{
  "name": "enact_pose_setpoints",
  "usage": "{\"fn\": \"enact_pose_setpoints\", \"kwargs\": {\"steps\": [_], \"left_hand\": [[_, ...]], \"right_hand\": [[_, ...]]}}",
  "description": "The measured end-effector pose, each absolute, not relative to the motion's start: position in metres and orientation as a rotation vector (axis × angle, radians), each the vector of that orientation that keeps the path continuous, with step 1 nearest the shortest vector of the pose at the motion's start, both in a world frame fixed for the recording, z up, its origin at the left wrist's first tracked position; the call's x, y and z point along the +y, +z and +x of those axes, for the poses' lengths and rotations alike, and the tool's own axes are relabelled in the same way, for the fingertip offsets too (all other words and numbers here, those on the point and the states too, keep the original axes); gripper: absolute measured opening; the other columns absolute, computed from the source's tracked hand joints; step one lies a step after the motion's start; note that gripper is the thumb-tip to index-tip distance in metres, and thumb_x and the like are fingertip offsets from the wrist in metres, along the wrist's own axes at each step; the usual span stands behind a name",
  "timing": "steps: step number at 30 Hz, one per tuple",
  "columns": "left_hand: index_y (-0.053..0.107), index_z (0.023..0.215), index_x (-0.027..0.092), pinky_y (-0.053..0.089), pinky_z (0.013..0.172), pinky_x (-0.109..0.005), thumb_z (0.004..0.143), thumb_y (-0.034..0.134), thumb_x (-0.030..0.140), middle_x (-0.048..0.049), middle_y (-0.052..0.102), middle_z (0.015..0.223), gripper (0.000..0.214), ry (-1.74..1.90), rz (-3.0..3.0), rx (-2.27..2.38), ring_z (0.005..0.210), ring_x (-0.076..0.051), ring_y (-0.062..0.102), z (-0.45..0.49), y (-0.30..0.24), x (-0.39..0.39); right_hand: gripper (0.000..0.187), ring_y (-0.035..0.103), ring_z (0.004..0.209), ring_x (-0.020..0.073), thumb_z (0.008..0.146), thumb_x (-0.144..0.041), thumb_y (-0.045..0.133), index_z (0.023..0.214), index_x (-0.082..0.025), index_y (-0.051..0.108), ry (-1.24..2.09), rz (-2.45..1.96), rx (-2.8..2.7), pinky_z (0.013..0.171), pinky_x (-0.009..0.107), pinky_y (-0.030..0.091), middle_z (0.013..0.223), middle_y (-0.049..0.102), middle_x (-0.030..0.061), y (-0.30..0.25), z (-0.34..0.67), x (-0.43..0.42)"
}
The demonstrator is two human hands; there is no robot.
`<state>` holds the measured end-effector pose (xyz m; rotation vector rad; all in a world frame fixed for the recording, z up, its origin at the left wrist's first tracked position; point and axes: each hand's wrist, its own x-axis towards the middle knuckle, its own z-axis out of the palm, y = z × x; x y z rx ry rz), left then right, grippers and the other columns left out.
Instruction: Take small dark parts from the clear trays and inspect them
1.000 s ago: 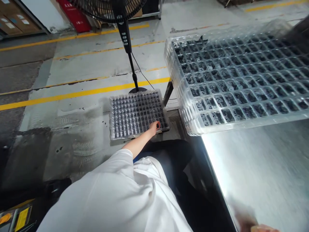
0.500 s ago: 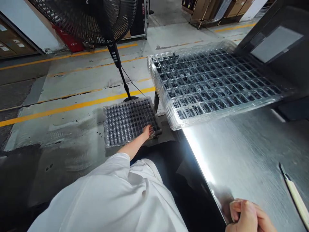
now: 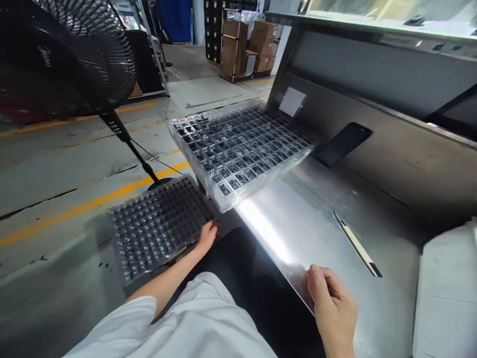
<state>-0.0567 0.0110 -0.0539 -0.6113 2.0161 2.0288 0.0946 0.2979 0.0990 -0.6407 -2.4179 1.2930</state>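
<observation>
Since half a second ago your view has swung up and to the right, so the back wall of the counter (image 3: pixel 305 228) now shows, and your left hand (image 3: pixel 207 235) has slid from the tray's top to its near right corner. Nearest you, your right hand (image 3: pixel 333 307) rests on the counter's front edge, fingers curled over the rim and holding nothing else. Your left arm, in a white sleeve (image 3: pixel 186 328), reaches down to the low tray stack (image 3: pixel 156 226) beside the counter; the hand lies against the stack's near right corner with its fingers bent at the edge, but you cannot tell whether it grips or only touches. On the counter, just beyond your right hand, a slim white-handled tool (image 3: pixel 357 244) lies flat and apart from it. Farther back, a clear tray stack (image 3: pixel 238 146) filled with small dark parts sits on the counter's left end, overhanging the edge. Behind it a dark phone (image 3: pixel 343 144) leans on the back wall. A black fan (image 3: pixel 67 59) stands on the floor at the left.
</observation>
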Motion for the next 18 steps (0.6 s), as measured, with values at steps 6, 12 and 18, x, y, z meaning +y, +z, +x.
{"fn": "enact_pose_setpoints", "kwargs": {"steps": [6,12,18], "left_hand": [[0.074,0.089,0.019,0.047,0.065,-0.026,0.098,0.054,0.029,-0.0007,0.072,0.075,0.024,1.874,0.376,2.499,0.066,-0.015,0.063,-0.036,-0.004,0.020],[0.077,0.100,0.020,0.057,0.074,-0.026,0.101,0.054,0.018,-0.0026,0.080,0.088,0.023,1.962,1.100,2.487,0.075,-0.016,0.074,-0.008,0.042,0.053],[0.079,0.106,0.020,0.059,0.075,-0.031,0.102,0.049,0.024,-0.0050,0.076,0.078,0.030,1.726,1.378,2.437,0.068,-0.019,0.071,-0.033,0.091,0.097]], "right_hand": [[0.057,0.057,0.061,0.0175,0.092,-0.074,0.057,0.074,-0.021,0.071,1.084,-0.419,-2.583,0.057,0.027,0.044,0.066,0.063,0.0011,0.117,0.057,0.317],[0.062,0.055,0.059,0.0177,0.100,-0.072,0.042,0.074,-0.022,0.066,0.647,-0.208,-2.602,0.061,0.030,0.036,0.065,0.062,0.0025,0.115,-0.009,0.344],[0.052,0.057,0.075,0.0196,0.110,-0.052,0.039,0.078,-0.020,0.065,0.353,0.188,-2.606,0.074,0.032,0.038,0.078,0.063,0.0052,0.114,-0.033,0.359]]}}
